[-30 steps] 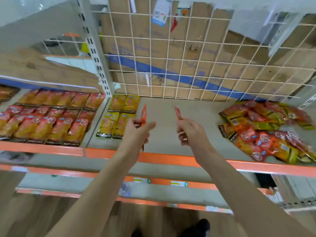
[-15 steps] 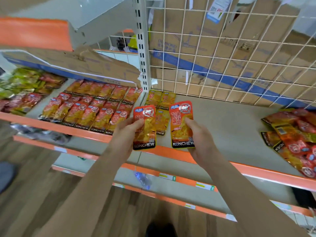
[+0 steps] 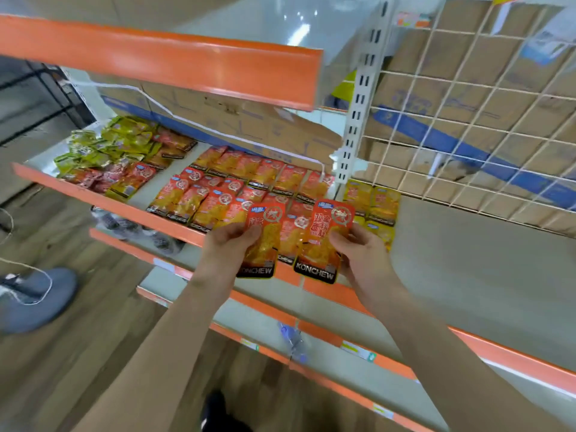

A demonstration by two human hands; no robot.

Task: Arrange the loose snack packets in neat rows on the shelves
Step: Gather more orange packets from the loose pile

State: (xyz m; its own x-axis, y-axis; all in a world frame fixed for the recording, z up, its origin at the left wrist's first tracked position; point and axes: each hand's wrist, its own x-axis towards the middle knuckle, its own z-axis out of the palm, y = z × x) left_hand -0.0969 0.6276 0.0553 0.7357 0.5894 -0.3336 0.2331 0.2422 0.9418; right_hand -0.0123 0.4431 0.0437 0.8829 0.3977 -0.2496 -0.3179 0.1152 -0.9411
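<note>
I'm holding one orange snack packet (image 3: pixel 264 241) in my left hand (image 3: pixel 229 246), thumb pressing on its face, and I'm gripping a second orange packet (image 3: pixel 322 244) in my right hand (image 3: pixel 360 255) the same way. Both are hanging upright, side by side, just over the orange front edge of the shelf (image 3: pixel 452 260). Behind them, red packets (image 3: pixel 237 182) are lying in neat rows, with yellow packets (image 3: pixel 374 201) sitting just to their right. A loose heap of green and red packets (image 3: pixel 115 151) is lying farther left.
</note>
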